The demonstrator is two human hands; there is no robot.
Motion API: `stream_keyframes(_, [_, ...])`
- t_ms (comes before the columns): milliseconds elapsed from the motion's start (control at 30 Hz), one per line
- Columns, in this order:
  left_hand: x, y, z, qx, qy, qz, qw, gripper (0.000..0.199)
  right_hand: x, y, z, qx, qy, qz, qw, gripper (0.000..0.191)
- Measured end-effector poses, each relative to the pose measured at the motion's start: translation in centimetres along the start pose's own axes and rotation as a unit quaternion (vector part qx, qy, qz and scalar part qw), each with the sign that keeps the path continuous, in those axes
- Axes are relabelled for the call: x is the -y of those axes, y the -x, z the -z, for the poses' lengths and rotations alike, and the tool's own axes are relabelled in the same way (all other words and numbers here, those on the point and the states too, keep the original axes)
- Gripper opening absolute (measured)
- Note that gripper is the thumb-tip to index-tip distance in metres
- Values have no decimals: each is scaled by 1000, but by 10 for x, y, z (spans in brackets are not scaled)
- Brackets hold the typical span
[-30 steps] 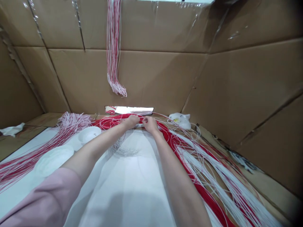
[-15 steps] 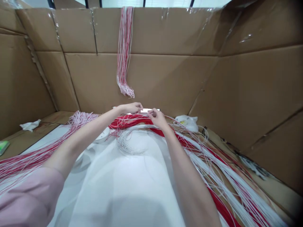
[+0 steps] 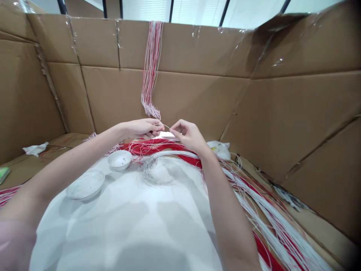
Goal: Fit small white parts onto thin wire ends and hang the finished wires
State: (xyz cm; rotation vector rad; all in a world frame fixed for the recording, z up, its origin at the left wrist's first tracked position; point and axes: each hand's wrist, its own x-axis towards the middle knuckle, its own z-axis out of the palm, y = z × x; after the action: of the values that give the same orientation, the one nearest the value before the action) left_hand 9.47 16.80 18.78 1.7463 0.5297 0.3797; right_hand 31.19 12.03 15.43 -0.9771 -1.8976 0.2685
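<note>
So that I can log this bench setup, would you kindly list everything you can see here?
Cardboard walls: several, brown, around the bench
Hanging wire bundle: one, red-white, back wall
Loose wires: many, red-white, right
Wire coil: one, white, centre
Small bowl: one, white, centre-left
Wide bowl: one, white, left
Sheet: one, white, under bowls
Bag: one, white, back right
Tissue: one, white, far left
Single wire: one, white, between hands
Left hand: one, bare, centre
Right hand: one, bare, centre
Sleeve: one, pink, bottom left

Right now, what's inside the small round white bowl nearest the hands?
The white bowl holds tiny dark specks, unidentifiable; its near rim hides the rest.
</note>
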Motion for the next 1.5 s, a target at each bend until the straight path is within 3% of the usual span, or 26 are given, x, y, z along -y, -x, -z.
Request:
stream_keyframes(167, [-7,18,-13,-4,40,22,999,11,32,8,6,-59,105,61,991,6])
stream_keyframes(333, [-16,38,-26,-3,33,21,999,11,39,13,9,75,59,15,995,11])
stream_keyframes(533, [-13,60,-28,16,11,20,1000,16,42,13,13,67,63,-13,996,16])
stream_keyframes(733, [2,75,-25,38,10,8,999,27,54,21,29,159,22,-49,986,29])
stream_keyframes(867, [8,79,-24,38,-1,28,999,26,47,23,39,186,3,-77,980,37])
stream_keyframes(1033, [9,85,-25,10,-17,38,999,25,18,23,49,221,-36,-115,968,39])
stream_keyframes(1167, [9,89,-27,-4,-18,38,999,28,-5,22,49,160,-59,-142,975,46])
stream_keyframes(1267, [6,94,-26,-33,2,26,999,25,-12,21,46,175,-37,-150,972,46])
stream_keyframes(1400, [-12,109,-16,-135,23,-28,990,23,-17,23,46,224,104,-134,960,40])
stream_keyframes(1500, [-35,127,-2,-229,-4,-93,969,23,-30,27,49,158,196,-134,958,46])
